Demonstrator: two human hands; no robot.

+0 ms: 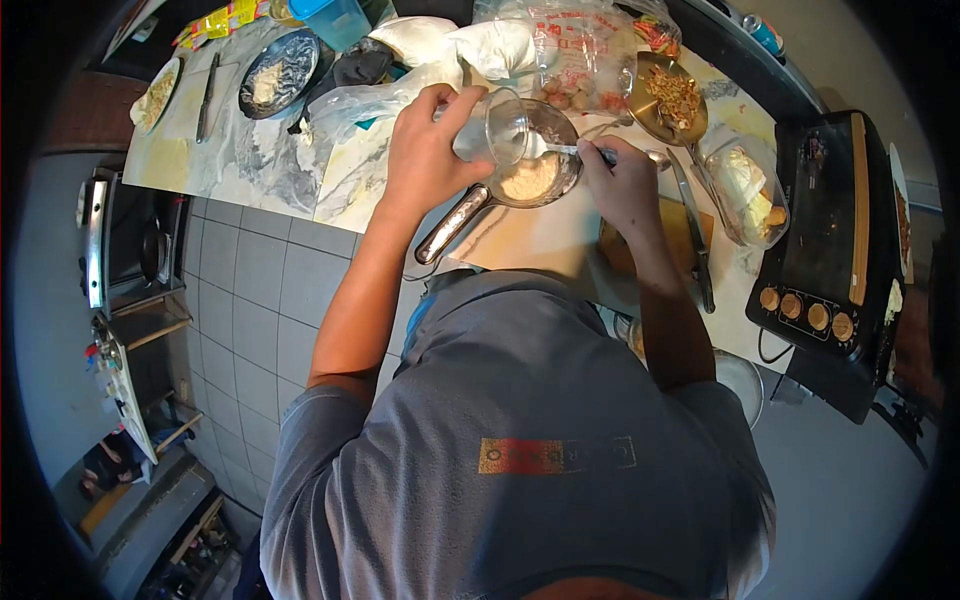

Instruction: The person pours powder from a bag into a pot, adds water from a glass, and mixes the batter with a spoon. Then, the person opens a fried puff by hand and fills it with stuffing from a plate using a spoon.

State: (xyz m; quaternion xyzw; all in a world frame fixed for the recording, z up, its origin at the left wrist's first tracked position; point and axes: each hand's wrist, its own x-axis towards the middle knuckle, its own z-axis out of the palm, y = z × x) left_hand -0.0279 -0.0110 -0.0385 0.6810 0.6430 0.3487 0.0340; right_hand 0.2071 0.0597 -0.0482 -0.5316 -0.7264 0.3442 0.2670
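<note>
Fingers of the left hand (428,150) grip a clear cup (507,128) near its base, thumb on the near side, the cup tipped so its mouth faces right. From where I stand, the tilt seems meant to give the spoon (562,149) an easy way in: fingers of the right hand (622,180) pinch its dark handle, and its pale end is at the cup's mouth. Both are held over the pan (568,178), probably so drips land there, on the pale food (528,180). What the cup contains I can't make out.

That pan sits near the front edge of the tabletop (345,195), its handle (456,224) angled left towards the person and reaching that edge, handy to grab but easy to knock with the left forearm.

Room to move is tighter on the right. A chopping board (677,242) lies under the right forearm by the front edge, a long knife (692,225) beside it, then a plastic tub (757,237) and a toaster oven (813,225) filling the right end. A golden pan (643,112) and bags (495,48) crowd the back. Leftward, bare tabletop runs along the front edge below a dark plate (308,72), leaving that elbow freer.
</note>
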